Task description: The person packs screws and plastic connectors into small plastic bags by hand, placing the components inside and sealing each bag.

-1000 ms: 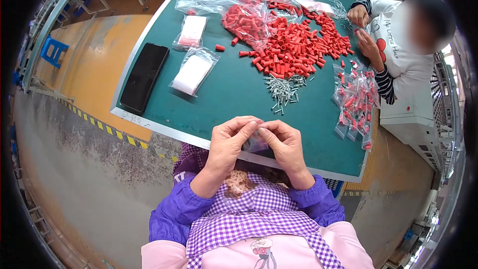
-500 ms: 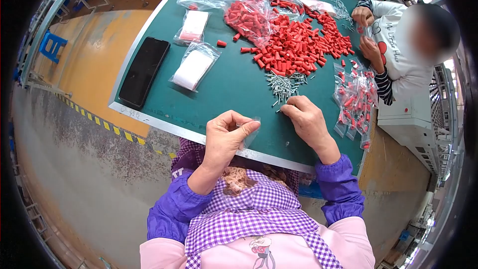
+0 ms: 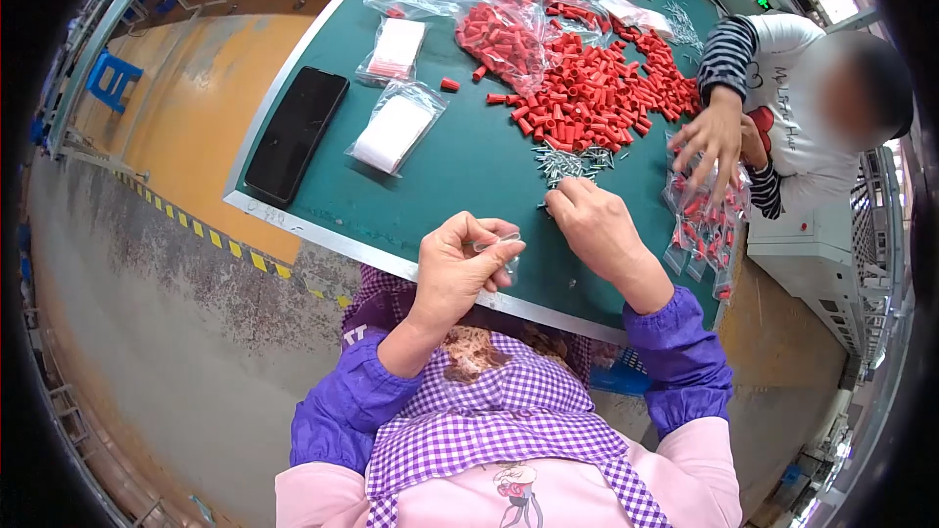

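One clear, filmy bag (image 3: 512, 260) is pinched in the left hand (image 3: 456, 266); the right hand (image 3: 602, 233), grip unclear, adjoins slender metal screws (image 3: 565, 164).

The right hand (image 3: 599, 230) partly hides the screws (image 3: 565, 165).

A green table (image 3: 344, 207) bears red plugs (image 3: 577, 106); screws (image 3: 561, 164); a phone (image 3: 296, 134); filled plastic bags (image 3: 677, 254).

My wear, itemised: one pink top (image 3: 440, 491), with a cartoon figure print (image 3: 515, 491) at the chest; one purple-and-white gingham apron (image 3: 489, 430), with a matching strap (image 3: 631, 484) and a brown, pale-mottled patch (image 3: 473, 356); two plain purple sleeve covers, left (image 3: 342, 411) and right (image 3: 680, 362), creased, snug at my wrists, loose along my forearms
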A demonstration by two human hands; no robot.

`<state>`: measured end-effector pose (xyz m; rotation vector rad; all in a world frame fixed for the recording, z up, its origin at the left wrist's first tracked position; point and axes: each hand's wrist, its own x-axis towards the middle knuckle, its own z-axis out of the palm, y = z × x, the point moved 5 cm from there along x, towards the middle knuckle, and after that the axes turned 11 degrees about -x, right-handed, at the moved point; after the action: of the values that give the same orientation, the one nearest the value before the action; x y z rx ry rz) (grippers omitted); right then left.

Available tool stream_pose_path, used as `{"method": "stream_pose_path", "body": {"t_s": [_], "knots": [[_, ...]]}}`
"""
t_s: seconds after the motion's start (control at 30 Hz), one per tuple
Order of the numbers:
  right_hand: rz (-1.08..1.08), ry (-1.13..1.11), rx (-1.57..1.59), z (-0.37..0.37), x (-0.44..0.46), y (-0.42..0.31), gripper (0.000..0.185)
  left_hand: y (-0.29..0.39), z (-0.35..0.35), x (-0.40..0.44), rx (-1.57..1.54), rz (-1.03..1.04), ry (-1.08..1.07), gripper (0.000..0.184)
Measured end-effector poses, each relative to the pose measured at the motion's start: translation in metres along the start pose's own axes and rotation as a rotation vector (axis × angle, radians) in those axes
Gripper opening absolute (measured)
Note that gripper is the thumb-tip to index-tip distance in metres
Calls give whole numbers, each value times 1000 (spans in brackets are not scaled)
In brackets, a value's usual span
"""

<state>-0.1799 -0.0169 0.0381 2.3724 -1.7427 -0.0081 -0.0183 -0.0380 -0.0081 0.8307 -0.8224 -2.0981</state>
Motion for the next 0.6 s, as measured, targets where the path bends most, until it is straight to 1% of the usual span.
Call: {"method": "stream_pose_path", "body": {"t_s": [0.03, 0.07, 0.1, 0.13, 0.2, 0.23, 0.3, 0.33, 0.4, 0.43, 0.5, 0.53, 0.57, 0.6], "knots": [[-3, 2, 3, 1, 2, -1, 3, 1, 2, 0, -23, 22, 4, 11], [62, -62, 36, 7, 4, 1, 5, -2, 2, 2, -21, 23, 6, 11], [127, -126, 68, 11, 6, 5, 7, -3, 3, 4, -1, 77, -13, 11], [125, -123, 67, 9, 9, 6, 7, -3, 5, 6, 17, 133, -33, 12], [250, -248, 175, 12, 13, 14, 12, -3, 7, 8, 16, 147, -8, 15], [245, -245, 176, 12, 14, 14, 12, -2, 6, 8, 15, 159, 17, 19], [354, -261, 344, 16, 13, 21, 16, -4, 3, 12, 52, 174, 13, 21], [345, -259, 346, 17, 13, 20, 16, -4, 1, 13, 87, 184, 4, 23], [441, -141, 457, 15, 7, 22, 14, -1, 1, 13, 142, 163, 26, 21], [435, -142, 456, 13, 6, 19, 14, 0, 1, 14, 199, 138, 43, 19], [588, -19, 807, 6, 0, 18, 13, 1, 2, 17, 241, 166, 43, 19], [587, -23, 809, 3, -2, 14, 13, 1, 3, 17, 288, 188, 37, 19], [541, 56, 893, -3, -2, 8, 13, 1, 3, 18, 289, 186, 36, 19], [495, 138, 974, -11, -1, 3, 14, 4, 6, 18, 361, 235, 15, 20]]}}
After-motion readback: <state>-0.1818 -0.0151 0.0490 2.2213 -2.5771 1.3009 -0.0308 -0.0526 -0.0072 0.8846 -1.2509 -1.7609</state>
